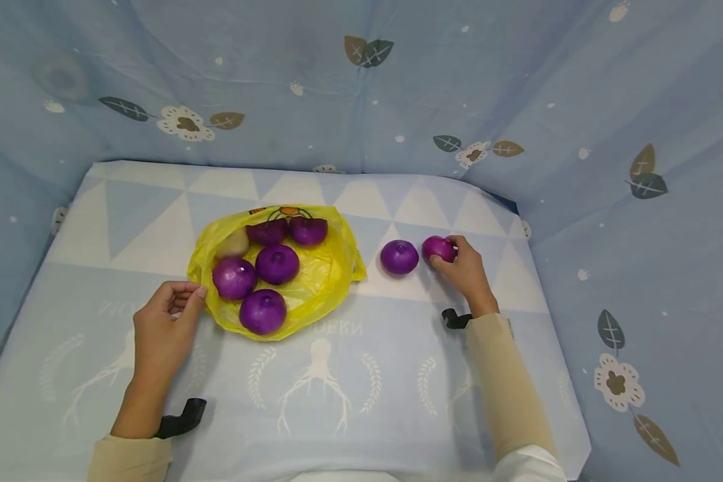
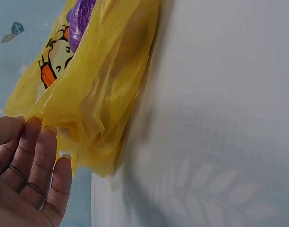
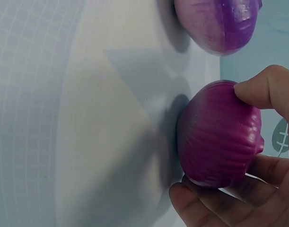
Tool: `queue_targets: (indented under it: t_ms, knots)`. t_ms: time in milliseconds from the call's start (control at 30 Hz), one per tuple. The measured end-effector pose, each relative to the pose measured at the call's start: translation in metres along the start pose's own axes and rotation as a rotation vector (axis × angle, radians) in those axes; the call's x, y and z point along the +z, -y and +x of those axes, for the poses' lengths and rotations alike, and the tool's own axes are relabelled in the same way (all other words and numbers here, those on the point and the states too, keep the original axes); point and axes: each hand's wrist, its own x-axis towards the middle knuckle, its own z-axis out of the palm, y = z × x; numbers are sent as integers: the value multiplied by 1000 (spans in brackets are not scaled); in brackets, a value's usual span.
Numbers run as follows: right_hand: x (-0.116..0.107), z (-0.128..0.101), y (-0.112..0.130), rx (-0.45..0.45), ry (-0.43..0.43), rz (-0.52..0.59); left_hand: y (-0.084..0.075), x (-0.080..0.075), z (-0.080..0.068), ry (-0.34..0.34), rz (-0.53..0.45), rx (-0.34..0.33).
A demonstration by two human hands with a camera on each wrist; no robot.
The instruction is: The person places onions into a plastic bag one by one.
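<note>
My left hand (image 1: 167, 328) pinches the left rim of a yellow plastic bag (image 1: 313, 294) between thumb and fingertips. Inside the spread bag lie several purple onions (image 1: 263, 312) and one pale, whitish round item (image 1: 233, 244); the two onions at the back are partly covered by the plastic. Over on the right, my right hand (image 1: 462, 269) grips a reddish-purple onion (image 3: 220, 135), thumb on one side and fingers on the other. Just left of it, another purple onion (image 1: 399, 258) rests on the table. A cartoon print (image 2: 59, 59) shows on the bag in the left wrist view.
A patterned blue and white cloth (image 1: 361, 422) covers the table. Blue curtain-like fabric (image 1: 313, 87) with leaf and flower prints rises behind and at both sides. Each wrist wears a black camera mount (image 1: 183, 418).
</note>
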Motion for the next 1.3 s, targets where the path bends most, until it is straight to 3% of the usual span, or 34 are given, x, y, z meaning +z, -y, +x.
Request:
queue_targets:
  t_ms: [900, 1300]
  knots:
    - [7, -5, 6, 23, -37, -8, 1, -3, 0, 4, -12, -22]
    - [18, -16, 1, 26, -117, -6, 0, -3, 0, 8, -20, -32]
